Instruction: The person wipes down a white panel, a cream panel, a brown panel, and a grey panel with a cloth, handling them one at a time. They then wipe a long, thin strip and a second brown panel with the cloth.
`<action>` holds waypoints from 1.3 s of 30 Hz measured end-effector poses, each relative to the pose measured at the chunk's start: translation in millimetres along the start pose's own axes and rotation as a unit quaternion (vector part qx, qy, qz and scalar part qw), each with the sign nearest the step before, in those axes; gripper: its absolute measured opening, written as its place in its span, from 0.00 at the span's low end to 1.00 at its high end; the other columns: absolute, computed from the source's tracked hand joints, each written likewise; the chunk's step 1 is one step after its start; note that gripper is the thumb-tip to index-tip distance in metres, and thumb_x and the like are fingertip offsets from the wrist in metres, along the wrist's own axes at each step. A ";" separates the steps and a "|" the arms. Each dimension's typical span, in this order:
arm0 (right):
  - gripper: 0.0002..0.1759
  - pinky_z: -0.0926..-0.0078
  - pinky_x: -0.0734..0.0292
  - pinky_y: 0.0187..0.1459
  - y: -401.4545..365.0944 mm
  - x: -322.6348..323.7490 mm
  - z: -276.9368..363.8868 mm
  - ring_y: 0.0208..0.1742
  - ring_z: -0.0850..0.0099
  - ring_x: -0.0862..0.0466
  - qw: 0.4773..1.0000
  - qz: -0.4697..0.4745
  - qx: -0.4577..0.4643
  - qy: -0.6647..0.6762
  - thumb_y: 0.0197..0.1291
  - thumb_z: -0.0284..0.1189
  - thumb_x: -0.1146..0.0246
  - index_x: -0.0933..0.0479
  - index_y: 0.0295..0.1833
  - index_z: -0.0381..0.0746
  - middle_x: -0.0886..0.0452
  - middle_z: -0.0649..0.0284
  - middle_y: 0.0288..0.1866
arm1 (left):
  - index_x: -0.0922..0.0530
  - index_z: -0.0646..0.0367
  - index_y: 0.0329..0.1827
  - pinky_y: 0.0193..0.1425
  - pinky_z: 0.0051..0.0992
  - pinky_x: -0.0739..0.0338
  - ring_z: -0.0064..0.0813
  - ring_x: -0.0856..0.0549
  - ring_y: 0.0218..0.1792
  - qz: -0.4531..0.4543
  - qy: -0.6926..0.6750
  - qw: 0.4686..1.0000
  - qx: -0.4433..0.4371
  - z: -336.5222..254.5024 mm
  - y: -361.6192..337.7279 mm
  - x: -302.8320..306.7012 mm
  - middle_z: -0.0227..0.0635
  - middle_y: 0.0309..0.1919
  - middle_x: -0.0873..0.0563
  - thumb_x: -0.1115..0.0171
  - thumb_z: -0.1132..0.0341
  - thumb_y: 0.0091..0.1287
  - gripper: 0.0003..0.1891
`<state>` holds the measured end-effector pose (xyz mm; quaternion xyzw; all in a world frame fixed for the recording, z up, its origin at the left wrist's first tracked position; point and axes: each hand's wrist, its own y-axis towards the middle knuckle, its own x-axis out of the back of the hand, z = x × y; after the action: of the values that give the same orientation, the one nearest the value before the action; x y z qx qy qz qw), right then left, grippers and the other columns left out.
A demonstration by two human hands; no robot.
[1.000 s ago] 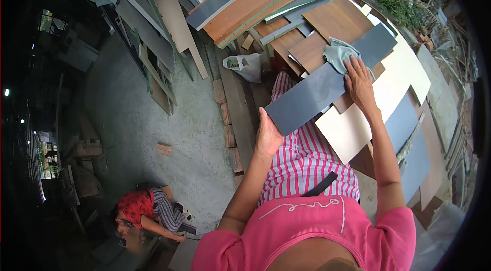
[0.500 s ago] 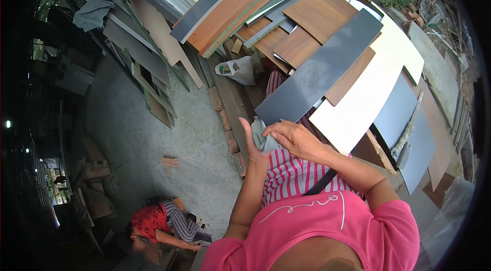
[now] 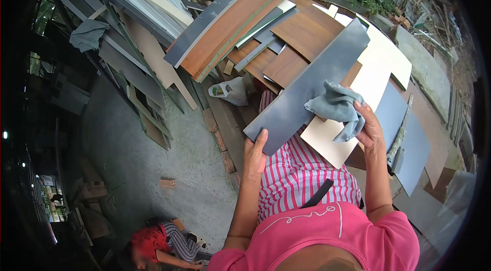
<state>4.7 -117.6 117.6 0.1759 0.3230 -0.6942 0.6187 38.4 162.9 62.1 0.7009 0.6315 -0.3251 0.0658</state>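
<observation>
A long dark grey board (image 3: 307, 84) lies at a slant before me, its far end over other panels. My left hand (image 3: 254, 152) grips the board's near lower corner, thumb on top. In my right hand (image 3: 369, 126) is a crumpled grey-green cloth (image 3: 335, 104), its folds hanging over the board's right edge. Fingers close round the cloth's right side. Beneath the cloth shows a cream panel (image 3: 335, 143), close to my striped trousers.
Brown wood-look panels (image 3: 307, 30) and blue-grey sheets (image 3: 409, 138) are stacked around. A white bag (image 3: 230, 91) sits left of the board. On the concrete floor (image 3: 133, 143) lies a brick (image 3: 168, 183). Another person (image 3: 163, 243) crouches at lower left.
My right hand has taken the cloth from beside my left hand and moved right and up with it. My left hand now grips the board, whose near end has shifted slightly left and down.
</observation>
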 end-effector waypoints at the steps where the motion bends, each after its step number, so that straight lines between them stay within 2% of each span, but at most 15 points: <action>1: 0.24 0.76 0.24 0.54 -2.4 -19.8 -1.2 0.50 0.74 0.21 0.999 -0.037 0.015 -0.012 0.60 0.32 0.37 0.29 0.61 0.38 0.23 0.62 0.53 | 0.29 0.65 0.59 0.60 0.26 0.31 0.24 0.24 0.53 0.004 0.004 1.000 0.004 -5.7 -1.9 -1.0 0.34 0.53 0.23 0.36 0.60 0.64 0.24; 3: 0.21 0.75 0.25 0.50 -7.1 -44.2 1.2 0.48 0.73 0.21 0.969 -0.014 0.115 -0.219 0.55 0.26 0.37 0.26 0.56 0.37 0.23 0.63 0.50 | 0.26 0.67 0.56 0.57 0.24 0.29 0.23 0.22 0.50 0.044 0.116 0.989 -0.075 -16.1 -4.2 -4.4 0.35 0.49 0.20 0.35 0.61 0.63 0.22; 5: 0.20 0.73 0.26 0.51 -11.2 -74.4 4.1 0.48 0.70 0.21 0.876 0.058 0.234 -0.419 0.52 0.23 0.39 0.24 0.54 0.37 0.23 0.62 0.48 | 0.25 0.68 0.54 0.56 0.24 0.29 0.22 0.21 0.48 0.061 0.161 0.981 -0.091 -21.8 -7.7 -6.5 0.35 0.47 0.19 0.35 0.62 0.63 0.21; 8: 0.19 0.66 0.33 0.60 2.1 -111.3 -11.0 0.54 0.65 0.24 0.677 0.194 0.397 -0.588 0.51 0.21 0.41 0.24 0.51 0.38 0.24 0.59 0.51 | 0.23 0.69 0.50 0.51 0.24 0.26 0.22 0.19 0.44 0.073 0.211 0.967 -0.125 -24.9 -12.2 -16.5 0.35 0.43 0.17 0.33 0.65 0.61 0.19; 10: 0.18 0.61 0.38 0.65 14.3 -110.9 -43.1 0.58 0.65 0.26 0.631 0.252 0.436 -0.590 0.50 0.23 0.41 0.24 0.50 0.39 0.25 0.59 0.53 | 0.23 0.68 0.48 0.47 0.23 0.24 0.22 0.18 0.42 0.104 0.261 0.948 -0.150 -21.6 -13.4 -5.0 0.34 0.41 0.16 0.33 0.67 0.60 0.17; 14: 0.19 0.56 0.40 0.67 29.2 -84.9 -53.7 0.60 0.66 0.26 0.586 0.270 0.470 -0.602 0.51 0.25 0.41 0.25 0.52 0.39 0.25 0.59 0.55 | 0.23 0.66 0.46 0.45 0.23 0.24 0.21 0.18 0.40 0.111 0.346 0.916 -0.167 -21.0 -14.1 0.1 0.34 0.38 0.15 0.33 0.66 0.60 0.16; 16: 0.21 0.55 0.42 0.68 36.0 -68.5 -43.5 0.60 0.65 0.26 0.608 0.249 0.457 -0.600 0.49 0.23 0.39 0.25 0.53 0.40 0.24 0.61 0.54 | 0.24 0.67 0.50 0.48 0.24 0.25 0.22 0.19 0.43 0.102 0.365 0.916 -0.134 -22.2 -18.7 -0.8 0.36 0.42 0.15 0.34 0.65 0.61 0.18; 19: 0.25 0.54 0.44 0.70 48.3 -41.0 -18.4 0.63 0.65 0.28 0.568 0.202 0.450 -0.659 0.44 0.21 0.37 0.26 0.53 0.42 0.24 0.63 0.56 | 0.27 0.67 0.59 0.55 0.26 0.28 0.26 0.21 0.49 0.104 0.359 0.916 -0.147 -24.0 -15.6 -1.4 0.41 0.50 0.18 0.35 0.64 0.62 0.24; 22: 0.32 0.53 0.49 0.73 64.8 -6.9 1.1 0.70 0.66 0.36 0.537 0.114 0.420 -0.723 0.41 0.17 0.35 0.27 0.57 0.47 0.28 0.69 0.63 | 0.27 0.67 0.59 0.56 0.26 0.28 0.27 0.20 0.50 0.102 0.341 0.925 -0.136 -25.8 -15.0 -1.7 0.42 0.50 0.18 0.35 0.64 0.62 0.24; 28: 0.33 0.58 0.47 0.72 101.2 74.4 56.2 0.70 0.62 0.36 0.522 -0.137 0.377 -0.753 0.45 0.12 0.43 0.26 0.59 0.48 0.33 0.66 0.68 | 0.27 0.66 0.60 0.59 0.26 0.29 0.28 0.21 0.54 0.113 0.342 0.920 -0.153 -23.8 -16.6 1.6 0.43 0.53 0.19 0.34 0.65 0.61 0.25; 30: 0.31 0.74 0.33 0.62 115.4 109.3 72.6 0.60 0.70 0.26 0.687 -0.247 0.379 -0.569 0.51 0.11 0.53 0.27 0.60 0.45 0.29 0.66 0.65 | 0.28 0.66 0.60 0.60 0.26 0.30 0.28 0.22 0.54 0.118 0.350 0.917 -0.149 -25.9 -20.6 -0.3 0.43 0.53 0.20 0.33 0.66 0.61 0.25; 32: 0.25 0.84 0.31 0.42 111.9 135.7 92.7 0.39 0.81 0.27 0.792 -0.309 0.327 -0.412 0.58 0.16 0.57 0.25 0.58 0.43 0.23 0.68 0.51 | 0.28 0.65 0.60 0.61 0.26 0.30 0.28 0.22 0.55 0.121 0.356 0.915 -0.149 -26.5 -20.5 -2.1 0.43 0.54 0.20 0.33 0.67 0.60 0.25; 34: 0.21 0.82 0.34 0.38 104.8 156.3 103.9 0.36 0.80 0.29 0.815 -0.334 0.269 -0.390 0.59 0.23 0.57 0.22 0.52 0.41 0.24 0.67 0.35 | 0.28 0.65 0.60 0.62 0.27 0.30 0.28 0.22 0.56 0.124 0.346 0.919 -0.141 -26.4 -20.1 -1.3 0.43 0.55 0.20 0.34 0.69 0.60 0.25; 35: 0.17 0.84 0.40 0.32 102.5 156.3 103.9 0.30 0.83 0.37 0.799 -0.344 0.313 -0.381 0.59 0.23 0.56 0.22 0.46 0.41 0.31 0.72 0.28 | 0.28 0.65 0.60 0.62 0.27 0.30 0.28 0.22 0.56 0.125 0.348 0.919 -0.139 -25.3 -19.1 -0.1 0.43 0.55 0.20 0.34 0.69 0.60 0.25; 39: 0.14 0.86 0.36 0.35 67.4 154.6 110.4 0.32 0.83 0.32 0.789 -0.356 0.360 -0.348 0.59 0.24 0.56 0.23 0.40 0.42 0.27 0.71 0.30 | 0.28 0.67 0.60 0.61 0.28 0.31 0.28 0.23 0.55 0.108 0.342 0.924 -0.129 -23.6 -19.0 2.0 0.41 0.54 0.21 0.34 0.69 0.60 0.25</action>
<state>60.7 -308.1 83.0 0.0051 -0.1476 -0.9454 0.2904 29.6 180.1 85.5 0.8191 0.5721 0.0282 -0.0299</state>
